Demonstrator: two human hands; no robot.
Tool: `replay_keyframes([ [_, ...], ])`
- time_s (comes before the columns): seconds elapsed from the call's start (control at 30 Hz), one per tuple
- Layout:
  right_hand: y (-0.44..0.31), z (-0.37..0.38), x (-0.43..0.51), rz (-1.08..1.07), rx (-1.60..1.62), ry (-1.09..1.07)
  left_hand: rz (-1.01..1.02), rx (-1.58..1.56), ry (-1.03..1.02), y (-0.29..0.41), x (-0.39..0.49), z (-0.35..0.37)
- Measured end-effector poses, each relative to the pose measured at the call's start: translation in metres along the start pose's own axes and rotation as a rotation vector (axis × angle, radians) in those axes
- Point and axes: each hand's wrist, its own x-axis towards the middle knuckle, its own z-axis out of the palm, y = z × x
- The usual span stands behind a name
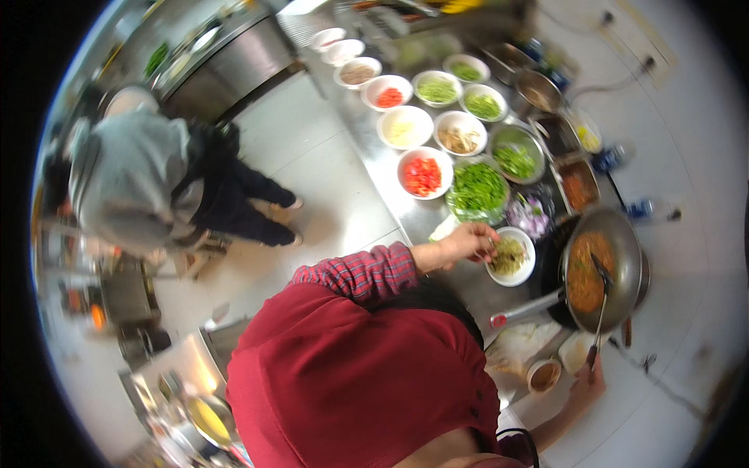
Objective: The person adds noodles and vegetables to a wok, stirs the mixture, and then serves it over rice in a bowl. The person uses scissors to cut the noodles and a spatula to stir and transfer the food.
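My left hand [477,243] is at the near rim of a white bowl [515,279] of chopped pale-green food, its fingers curled over the edge; what lies between them cannot be made out. My right hand [588,380] grips the dark handle of a long metal cooking utensil [601,313]. The utensil's dark head rests in orange-brown food [585,269] inside a wok [626,281]. The wok's long handle [529,307] with a red end points towards me. Beside the bowl is chopped purple onion [528,216] in plastic, and next to that a bag-lined bowl of chopped greens [477,187].
White bowls of red pepper [422,175] and other cut foods line the steel counter [374,155]. Metal containers [579,184] stand along the wall. A small cup of brown paste [544,375] is by my right forearm. A person [134,169] in grey stands behind me.
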Motion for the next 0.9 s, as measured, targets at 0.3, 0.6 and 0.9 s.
replay_keyframes([
  [0.3, 0.038, 0.026, 0.035, -0.132, 0.227, -0.067, 0.195, 0.467, 0.057, -0.089, -0.062, -0.048],
  [0.6, 0.045, 0.068, 0.094, -0.201, 0.285, -0.021, -0.012, 0.749, -0.094, -0.113, -0.107, -0.082],
  [0.9, 0.002, 0.050, 0.113, -0.543, 0.043, 0.178, 0.287, 0.615, -0.045, -0.167, -0.124, -0.107],
])
